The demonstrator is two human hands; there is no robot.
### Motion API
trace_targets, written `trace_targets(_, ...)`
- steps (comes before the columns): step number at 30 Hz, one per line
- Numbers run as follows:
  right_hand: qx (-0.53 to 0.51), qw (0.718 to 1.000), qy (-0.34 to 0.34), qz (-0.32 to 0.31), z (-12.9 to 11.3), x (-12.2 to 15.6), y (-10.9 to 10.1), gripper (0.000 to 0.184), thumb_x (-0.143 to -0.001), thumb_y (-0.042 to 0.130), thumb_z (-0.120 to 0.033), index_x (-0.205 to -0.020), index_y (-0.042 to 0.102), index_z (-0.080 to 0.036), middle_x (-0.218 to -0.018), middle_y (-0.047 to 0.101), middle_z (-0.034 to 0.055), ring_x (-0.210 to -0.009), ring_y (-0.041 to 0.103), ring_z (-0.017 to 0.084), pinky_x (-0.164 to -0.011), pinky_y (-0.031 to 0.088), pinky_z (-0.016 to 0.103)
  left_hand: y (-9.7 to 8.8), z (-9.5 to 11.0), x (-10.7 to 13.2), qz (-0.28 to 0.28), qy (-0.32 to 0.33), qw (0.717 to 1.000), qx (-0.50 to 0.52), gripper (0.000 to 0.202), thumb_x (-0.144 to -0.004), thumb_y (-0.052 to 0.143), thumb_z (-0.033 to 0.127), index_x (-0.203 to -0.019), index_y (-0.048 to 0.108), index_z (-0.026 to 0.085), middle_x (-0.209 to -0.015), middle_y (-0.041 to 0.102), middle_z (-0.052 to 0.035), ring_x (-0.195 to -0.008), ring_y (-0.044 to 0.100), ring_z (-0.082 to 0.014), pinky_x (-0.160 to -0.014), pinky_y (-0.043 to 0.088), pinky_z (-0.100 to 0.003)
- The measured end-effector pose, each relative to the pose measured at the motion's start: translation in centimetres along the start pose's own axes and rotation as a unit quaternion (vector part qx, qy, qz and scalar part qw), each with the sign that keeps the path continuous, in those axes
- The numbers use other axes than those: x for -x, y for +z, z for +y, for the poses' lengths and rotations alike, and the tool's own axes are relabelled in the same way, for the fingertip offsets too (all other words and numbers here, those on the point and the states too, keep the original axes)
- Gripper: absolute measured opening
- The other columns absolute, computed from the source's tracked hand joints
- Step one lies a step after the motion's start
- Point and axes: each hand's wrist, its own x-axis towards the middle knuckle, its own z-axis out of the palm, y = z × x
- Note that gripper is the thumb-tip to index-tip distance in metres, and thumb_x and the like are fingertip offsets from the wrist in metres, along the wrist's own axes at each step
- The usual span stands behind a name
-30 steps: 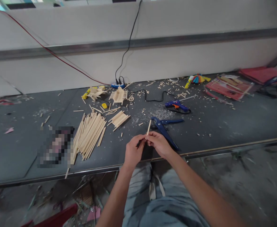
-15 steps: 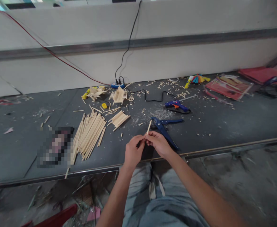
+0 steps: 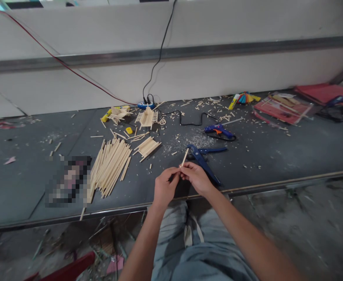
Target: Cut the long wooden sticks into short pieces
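Observation:
Just over the table's front edge, my left hand [image 3: 166,185] and my right hand [image 3: 197,178] meet fingertip to fingertip. Both pinch a short wooden stick [image 3: 184,157], which points up and away from me; its lower end is hidden by the fingers. Right beyond my right hand lies a blue hand cutter [image 3: 202,160] with its handles spread. A small panel of joined sticks [image 3: 148,148] rests to the left, near a large pile of wooden sticks [image 3: 112,166].
Farther back are a stick-built model [image 3: 148,118], a second one [image 3: 120,114], a blue glue gun [image 3: 222,131] and a power socket [image 3: 146,105] with cables. Red packets [image 3: 285,109] lie at right. Offcuts litter the dark table [image 3: 276,150]; a blurred-out object [image 3: 68,181] is at left.

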Motion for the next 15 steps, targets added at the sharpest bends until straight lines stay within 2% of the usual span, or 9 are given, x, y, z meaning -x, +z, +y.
trace_targets(15,0.012,1.0,-0.005,-0.004,0.09,-0.08,-0.12,0.016,-0.066,0.067,-0.03,-0.076,0.063,-0.017,-0.063,0.057,-0.0011,-0.057,0.049,0.009,-0.056,0.038,0.024,0.03,0.3,-0.11,0.009,-0.006,1.0,0.01,0.015,-0.078,0.053,0.021,-0.087,0.065,0.018,-0.09,0.067,-0.0046,-0.082,0.063,-0.0139,-0.078,0.048,-0.027)
